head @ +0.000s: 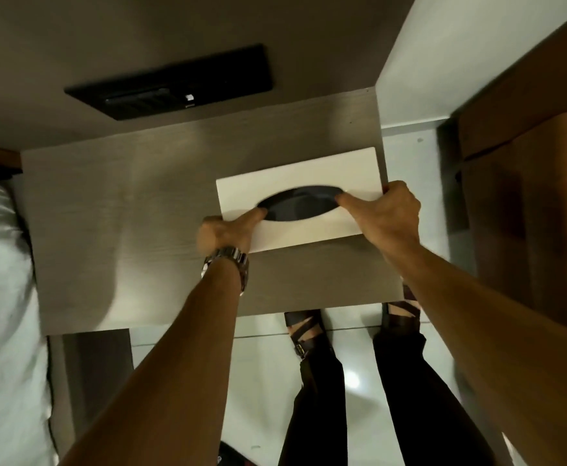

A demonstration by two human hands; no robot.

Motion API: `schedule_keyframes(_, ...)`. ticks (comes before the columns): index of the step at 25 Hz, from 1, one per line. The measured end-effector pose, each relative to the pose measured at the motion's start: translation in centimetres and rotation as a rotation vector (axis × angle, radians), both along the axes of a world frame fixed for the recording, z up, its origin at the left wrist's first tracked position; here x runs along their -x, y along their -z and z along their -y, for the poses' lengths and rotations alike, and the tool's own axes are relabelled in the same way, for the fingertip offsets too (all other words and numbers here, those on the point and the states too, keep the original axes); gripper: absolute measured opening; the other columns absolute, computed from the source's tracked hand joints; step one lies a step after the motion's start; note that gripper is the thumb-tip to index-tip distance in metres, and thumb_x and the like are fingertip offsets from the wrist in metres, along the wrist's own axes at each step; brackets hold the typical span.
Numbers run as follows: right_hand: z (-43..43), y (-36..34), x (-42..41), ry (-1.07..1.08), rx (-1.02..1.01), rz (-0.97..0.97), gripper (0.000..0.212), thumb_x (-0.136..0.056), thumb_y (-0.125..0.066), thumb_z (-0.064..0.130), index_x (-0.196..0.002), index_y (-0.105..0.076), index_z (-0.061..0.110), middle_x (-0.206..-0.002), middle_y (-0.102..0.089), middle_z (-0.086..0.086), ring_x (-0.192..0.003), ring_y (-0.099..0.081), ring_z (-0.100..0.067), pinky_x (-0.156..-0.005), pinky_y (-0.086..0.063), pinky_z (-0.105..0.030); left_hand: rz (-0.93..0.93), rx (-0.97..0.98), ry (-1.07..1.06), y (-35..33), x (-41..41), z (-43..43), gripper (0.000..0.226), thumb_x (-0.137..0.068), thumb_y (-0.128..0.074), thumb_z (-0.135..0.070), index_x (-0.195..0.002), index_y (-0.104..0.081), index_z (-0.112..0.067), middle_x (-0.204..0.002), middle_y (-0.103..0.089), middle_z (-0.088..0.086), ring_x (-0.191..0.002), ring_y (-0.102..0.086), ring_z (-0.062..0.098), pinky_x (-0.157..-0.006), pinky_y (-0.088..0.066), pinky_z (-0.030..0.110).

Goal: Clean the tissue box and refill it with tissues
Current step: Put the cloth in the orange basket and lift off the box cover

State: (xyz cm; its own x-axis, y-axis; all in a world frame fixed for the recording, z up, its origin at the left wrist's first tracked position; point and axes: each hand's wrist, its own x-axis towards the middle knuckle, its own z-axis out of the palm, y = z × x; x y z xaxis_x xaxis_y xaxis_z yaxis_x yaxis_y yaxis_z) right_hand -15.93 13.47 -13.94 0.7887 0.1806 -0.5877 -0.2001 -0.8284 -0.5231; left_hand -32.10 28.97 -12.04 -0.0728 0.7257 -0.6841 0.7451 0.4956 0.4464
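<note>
Single head view, steeply downward, close over bedside table

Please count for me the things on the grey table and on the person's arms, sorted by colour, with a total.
White: 1, the white rectangular tissue box with a dark oval opening, gripped by the left hand and the right hand
Black: 1, the flat black rectangular device
Silver: 1, the silver metal wristwatch on the left wrist
Total: 3

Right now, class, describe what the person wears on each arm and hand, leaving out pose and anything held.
Both forearms are bare, with no sleeves in view and no gloves. The left hand has a chunky silver metal-link wristwatch at the wrist. The right hand and its wrist carry nothing visible.
</note>
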Motion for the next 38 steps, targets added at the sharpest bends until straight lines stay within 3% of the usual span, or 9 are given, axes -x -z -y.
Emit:
schedule_keyframes(3,-0.5,-0.3,-0.6,-0.014,0.036,0.008,0.081,-0.067,-0.080,0.062,-0.126,-0.056,0.012,-0.119,-0.062,-0.006,-0.106,-0.063,-0.026,-0.078,-0.057,-0.036,-0.047,0.010,0.024,0.0,-0.4,-0.4,0.068,-0.051,-0.085,-0.053,-0.104,-0.066,-0.015,-0.099,-0.070,0.001,-0.088,-0.067,0.024,-0.081,-0.058,0.040)
schedule_keyframes(8,-0.8,-0.8,-1.4,-0.041,0.007,-0.031,0.060,-0.073,-0.081,0.052,-0.112,-0.050,0.018,-0.095,-0.049,0.004,-0.093,-0.052,-0.016,-0.054,-0.038,-0.017,-0.004,0.006,0.042,-0.7,-1.0,-1.0,0.060,-0.053,-0.085,-0.045,-0.098,-0.069,-0.009,-0.103,-0.071,0.006,-0.091,-0.068,0.027,-0.078,-0.059,0.039)
schedule_keyframes(11,-0.9,-1.5,-1.8,-0.016,-0.034,-0.092,0.072,-0.074,-0.080,0.052,-0.125,-0.049,0.013,-0.106,-0.052,0.000,-0.094,-0.052,-0.017,-0.053,-0.037,-0.018,-0.009,-0.027,0.050,-1.5,-1.6,-1.1,0.061,-0.055,-0.084,-0.046,-0.101,-0.069,-0.009,-0.103,-0.070,0.005,-0.092,-0.067,0.028,-0.080,-0.059,0.041)
schedule_keyframes(16,-1.3,-4.1,-2.0,0.018,-0.192,0.001,0.073,-0.072,-0.080,0.052,-0.126,-0.045,0.019,-0.107,-0.057,0.003,-0.080,-0.058,-0.005,-0.048,-0.046,-0.010,0.003,-0.185,0.007,-3.2,-1.6,-0.8,0.056,-0.060,-0.083,-0.052,-0.097,-0.063,-0.016,-0.084,-0.058,-0.008,-0.077,-0.061,0.014,-0.049,-0.040,0.019)
schedule_keyframes(19,0.5,-5.6,0.5,0.025,-0.241,0.035,0.068,-0.073,-0.080,0.050,-0.124,-0.044,0.024,-0.096,-0.054,0.016,-0.078,-0.059,-0.001,-0.040,-0.041,-0.001,0.041,-0.254,0.026,-4.3,0.7,1.4,0.061,-0.063,-0.082,-0.052,-0.107,-0.062,-0.015,-0.088,-0.062,-0.010,-0.076,-0.064,0.008,-0.048,-0.047,0.018)
schedule_keyframes(22,4.1,-5.5,4.5,0.052,-0.170,-0.027,0.067,-0.071,-0.081,0.050,-0.123,-0.047,0.024,-0.102,-0.057,0.012,-0.084,-0.062,-0.005,-0.045,-0.045,-0.005,0.035,-0.239,0.029,-4.4,4.2,4.7,0.066,-0.066,-0.084,-0.045,-0.120,-0.060,-0.015,-0.099,-0.065,-0.007,-0.078,-0.062,0.007,-0.042,-0.042,0.006)
schedule_keyframes(26,7.1,-3.6,8.1,0.070,-0.041,-0.106,0.067,-0.071,-0.083,0.049,-0.122,-0.052,0.019,-0.112,-0.061,0.001,-0.098,-0.062,-0.018,-0.067,-0.050,-0.022,-0.083,-0.177,0.091,-2.7,7.1,7.3,0.060,-0.066,-0.085,-0.041,-0.115,-0.065,-0.012,-0.104,-0.069,0.002,-0.090,-0.061,0.022,-0.067,-0.051,0.027)
schedule_keyframes(33,6.3,-1.1,7.1,0.020,0.043,-0.068,0.076,-0.070,-0.081,0.059,-0.125,-0.055,0.013,-0.118,-0.064,-0.004,-0.098,-0.058,-0.018,-0.074,-0.052,-0.029,-0.079,-0.134,0.140,-0.3,6.5,6.3,0.051,-0.064,-0.089,-0.043,-0.101,-0.073,-0.011,-0.102,-0.075,0.008,-0.094,-0.070,0.027,-0.085,-0.058,0.040)
schedule_keyframes(38,6.1,-2.5,5.5,-0.011,-0.017,-0.123,0.093,-0.056,-0.077,0.076,-0.128,-0.054,0.021,-0.121,-0.066,0.000,-0.109,-0.064,-0.022,-0.087,-0.060,-0.039,-0.122,-0.141,0.248,-1.3,5.6,5.1,0.086,-0.064,-0.083,-0.058,-0.130,-0.057,-0.009,-0.128,-0.063,0.015,-0.117,-0.059,0.035,-0.090,-0.052,0.044)
